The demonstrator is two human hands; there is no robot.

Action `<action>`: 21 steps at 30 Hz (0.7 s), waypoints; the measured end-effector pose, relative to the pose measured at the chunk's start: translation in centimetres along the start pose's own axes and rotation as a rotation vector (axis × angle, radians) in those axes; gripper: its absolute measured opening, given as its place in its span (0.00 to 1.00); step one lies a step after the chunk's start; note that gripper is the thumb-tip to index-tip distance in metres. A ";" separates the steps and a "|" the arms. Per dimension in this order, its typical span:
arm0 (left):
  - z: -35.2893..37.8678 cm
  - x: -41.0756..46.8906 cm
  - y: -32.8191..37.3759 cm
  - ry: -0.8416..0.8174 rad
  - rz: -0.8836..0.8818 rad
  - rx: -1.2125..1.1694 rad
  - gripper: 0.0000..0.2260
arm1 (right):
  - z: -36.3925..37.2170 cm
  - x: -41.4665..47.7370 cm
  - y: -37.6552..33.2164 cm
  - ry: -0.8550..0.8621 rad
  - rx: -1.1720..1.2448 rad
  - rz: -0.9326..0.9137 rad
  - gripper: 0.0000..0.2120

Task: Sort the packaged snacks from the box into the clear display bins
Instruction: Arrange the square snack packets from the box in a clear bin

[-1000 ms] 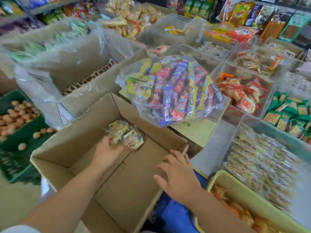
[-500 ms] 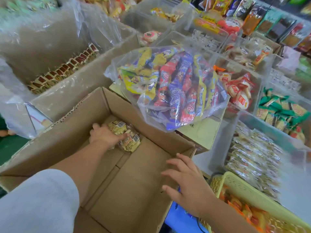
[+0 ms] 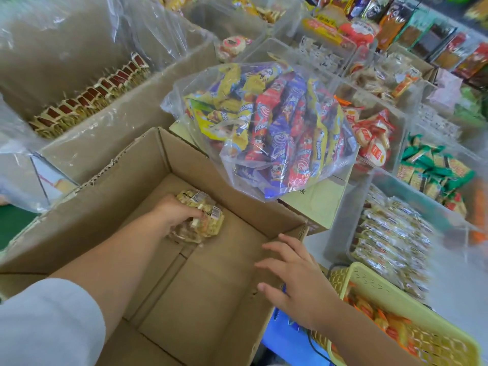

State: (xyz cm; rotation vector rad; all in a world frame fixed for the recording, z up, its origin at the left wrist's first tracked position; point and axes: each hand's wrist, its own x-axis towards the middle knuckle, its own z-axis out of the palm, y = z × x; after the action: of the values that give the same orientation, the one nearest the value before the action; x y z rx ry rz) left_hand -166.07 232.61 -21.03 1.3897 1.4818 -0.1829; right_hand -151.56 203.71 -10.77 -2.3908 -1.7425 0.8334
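An open cardboard box [image 3: 126,180] fills the lower middle of the view. Deep inside it, my left hand [image 3: 175,211] is closed around a bunch of small clear-wrapped yellow snack packets [image 3: 204,220] lying on the box floor. My right hand [image 3: 297,280] rests with fingers spread on the box's right rim and holds nothing. Clear display bins stand to the right: one [image 3: 390,239] holds clear-wrapped pale snacks, another [image 3: 433,171] green and orange packets, a third [image 3: 369,133] red and white ones.
A big clear bag of purple, red and yellow snack sticks [image 3: 272,128] lies on a closed carton behind the box. A plastic-lined carton [image 3: 87,99] of brown packets stands at the left. A yellow basket [image 3: 390,294] with orange packets sits at lower right.
My left hand has closed tighter over the packets and gathered them slightly nearer. The camera has tilted down and closer to the box. My right hand stays on the rim.
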 end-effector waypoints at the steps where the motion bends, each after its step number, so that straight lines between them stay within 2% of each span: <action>1: 0.3 -0.4 -0.2 -0.036 -0.008 -0.078 0.44 | 0.0 0.0 0.0 -0.002 0.000 0.002 0.25; 4: 1.4 -1.4 -0.9 -0.125 -0.029 -0.172 0.45 | 0.0 0.0 -0.2 -0.003 0.004 0.007 0.25; 9: 3.3 -2.5 -1.8 -0.104 -0.031 -0.350 0.40 | -0.2 0.1 -0.6 -0.016 0.000 0.022 0.26; 13: 3.5 -3.1 -2.2 -0.165 -0.041 -0.526 0.41 | -0.2 -0.1 -0.7 -0.027 -0.011 0.033 0.27; 18: 1.8 -5.0 -1.8 -0.298 -0.044 -0.578 0.44 | -0.7 -0.3 -1.0 -0.044 -0.030 0.038 0.32; 21: 0.5 -7.2 -1.8 -0.354 -0.013 -0.589 0.46 | -1.4 -0.6 -1.7 -0.034 0.047 0.066 0.41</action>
State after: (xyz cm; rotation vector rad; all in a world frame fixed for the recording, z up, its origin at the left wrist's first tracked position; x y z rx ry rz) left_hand -168.87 227.08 -16.84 0.8206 1.1241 0.0058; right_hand -152.50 204.10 -8.72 -2.4292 -1.6447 0.9173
